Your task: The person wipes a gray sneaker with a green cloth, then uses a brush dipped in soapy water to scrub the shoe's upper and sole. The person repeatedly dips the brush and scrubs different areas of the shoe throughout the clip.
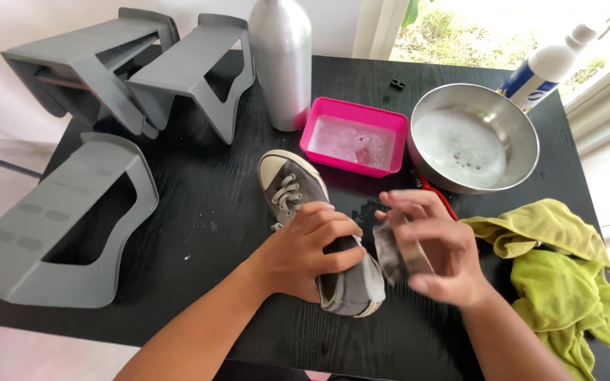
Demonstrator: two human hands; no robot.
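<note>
A grey canvas sneaker (298,190) with white laces and a white toe cap lies on the black table (199,212), toe pointing away from me. My left hand (308,250) grips it across the opening near the heel. My right hand (428,254) hovers just right of the shoe's heel, holding a small dirty scrubbing brush or pad (397,254); it is motion-blurred, so its exact kind is unclear.
A pink tray (354,113) and a steel bowl (524,134), both with soapy water, stand behind the shoe. A silver bottle (282,63), a white squeeze bottle (548,67), grey plastic shoe racks (72,219), a yellow-green cloth (559,275) and a red-handled tool (440,199) surround the hands.
</note>
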